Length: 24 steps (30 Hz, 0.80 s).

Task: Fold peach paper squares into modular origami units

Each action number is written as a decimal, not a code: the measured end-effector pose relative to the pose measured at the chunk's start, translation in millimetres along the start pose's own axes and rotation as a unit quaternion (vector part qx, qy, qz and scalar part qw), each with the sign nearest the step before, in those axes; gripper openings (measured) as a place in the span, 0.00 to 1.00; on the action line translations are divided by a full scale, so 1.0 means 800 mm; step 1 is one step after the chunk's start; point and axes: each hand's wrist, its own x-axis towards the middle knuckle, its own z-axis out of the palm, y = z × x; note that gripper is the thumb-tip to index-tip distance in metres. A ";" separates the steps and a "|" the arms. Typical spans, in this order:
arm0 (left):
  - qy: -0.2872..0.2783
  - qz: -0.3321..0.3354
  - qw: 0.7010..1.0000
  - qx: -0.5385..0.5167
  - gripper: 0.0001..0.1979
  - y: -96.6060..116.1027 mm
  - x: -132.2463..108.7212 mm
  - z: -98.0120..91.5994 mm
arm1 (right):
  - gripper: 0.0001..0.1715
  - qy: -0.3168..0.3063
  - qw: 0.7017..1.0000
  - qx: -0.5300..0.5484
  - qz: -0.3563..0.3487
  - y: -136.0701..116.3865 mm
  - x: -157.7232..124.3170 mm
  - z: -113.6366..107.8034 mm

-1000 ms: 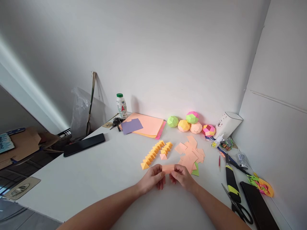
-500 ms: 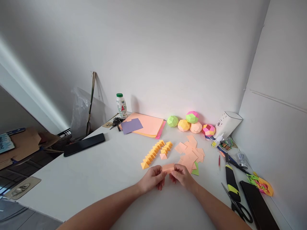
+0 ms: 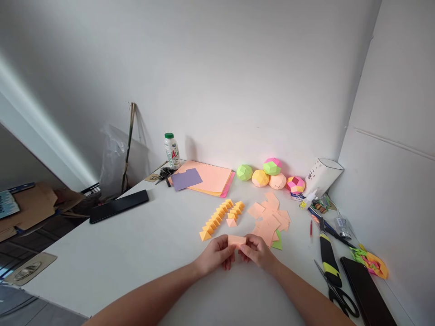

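White worktop (image 3: 136, 253) pushed up against a plain pale wall (image 3: 217, 81), and yeah, it's pretty crowded with paper stuff. Front and centre, there's a small peach paper strip (image 3: 237, 240) being held between two bare hands, just on the near side of the folded pieces. Left hand (image 3: 216, 253) has its grip pinched on the left end, and the right hand (image 3: 258, 251) has its grip pinched on the right end, thumbs on the side nearest the person.

Just beyond that you've got a long row of orange folded pieces (image 3: 215, 220), then a shorter orange row (image 3: 235, 209) beside it with one peach folded piece (image 3: 231, 222) at its near end. Right of those is a messy, overlapping pile of peach paper cutouts (image 3: 270, 219), with a bit of green paper (image 3: 277, 241) poking out from underneath.

Back by the wall: a bunch of faceted paper balls (image 3: 260, 178), one of them sitting on top of others, plus some big coloured sheets (image 3: 214, 175) with a purple piece (image 3: 186, 179) on top. Black-handled scissors (image 3: 342, 302) lie over on the right, next to a black-and-yellow cutter (image 3: 329, 260).
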 end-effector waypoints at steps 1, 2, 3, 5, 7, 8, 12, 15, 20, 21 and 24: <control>-0.005 0.002 1.000 0.002 0.17 0.000 -0.001 0.000 | 0.16 0.002 1.000 -0.007 0.001 0.001 0.000 0.000; -0.009 0.002 1.000 0.004 0.16 0.000 -0.001 -0.001 | 0.16 0.006 1.000 -0.015 0.002 0.003 0.001 0.000; -0.012 0.001 1.000 0.007 0.15 0.000 -0.001 -0.001 | 0.16 0.008 1.000 -0.021 0.004 0.005 0.001 0.000; -0.010 -0.002 1.000 0.007 0.14 0.000 -0.001 0.000 | 0.15 0.005 1.000 -0.030 0.006 0.008 0.002 0.000; -0.003 -0.003 1.000 0.002 0.14 0.001 -0.001 0.001 | 0.13 -0.007 0.999 -0.035 0.004 0.007 0.003 0.000; 0.001 -0.001 1.000 -0.002 0.15 0.001 -0.001 0.001 | 0.12 -0.016 0.999 -0.038 0.000 0.006 0.002 0.001; 0.018 0.012 1.000 -0.009 0.18 0.002 -0.002 0.002 | 0.07 -0.038 0.997 -0.055 -0.027 -0.002 0.000 0.003; 0.033 0.011 0.999 0.010 0.19 0.002 -0.003 0.001 | 0.08 -0.038 0.996 -0.070 -0.034 -0.004 -0.002 0.004; 0.015 0.013 1.000 0.024 0.21 0.000 -0.002 -0.001 | 0.15 -0.024 0.998 -0.056 -0.015 -0.001 -0.001 0.003; 0.010 0.014 1.000 0.023 0.22 -0.001 -0.001 -0.002 | 0.16 -0.020 0.999 -0.049 -0.008 0.000 -0.001 0.003; 0.008 0.012 1.000 0.021 0.22 -0.004 0.000 -0.002 | 0.17 -0.013 0.999 -0.034 -0.001 0.002 0.000 0.002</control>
